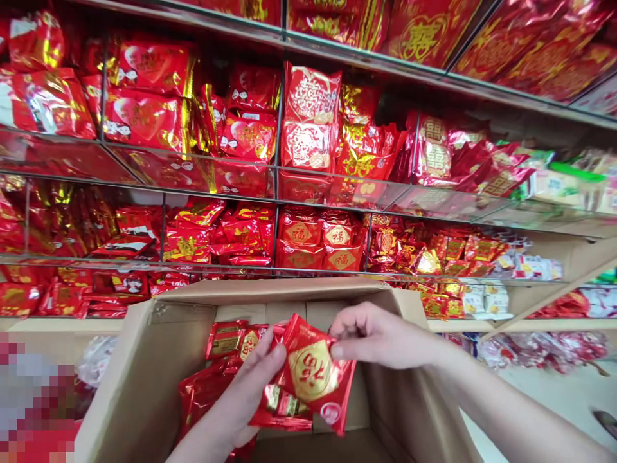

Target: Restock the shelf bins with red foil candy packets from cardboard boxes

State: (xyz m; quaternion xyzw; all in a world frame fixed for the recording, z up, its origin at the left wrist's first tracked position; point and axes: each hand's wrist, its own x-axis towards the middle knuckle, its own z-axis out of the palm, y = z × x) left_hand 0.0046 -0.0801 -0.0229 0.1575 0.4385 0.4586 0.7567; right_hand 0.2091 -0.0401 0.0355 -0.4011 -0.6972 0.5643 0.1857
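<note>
Over the open cardboard box (149,373), I see a red packet (313,373) held between both hands: the left hand (253,386) grasps its left edge, the right hand (371,334) seems to pinch its right. A second packet (282,404) shows just beneath; whether that's gripped too, I can't tell. This looks like a handling step; moving on calls for steady fingers on such glossy wrapping.

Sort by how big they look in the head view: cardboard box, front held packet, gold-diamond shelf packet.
1. Cardboard box
2. Front held packet
3. Gold-diamond shelf packet; farther away, so true size unsure.
</note>
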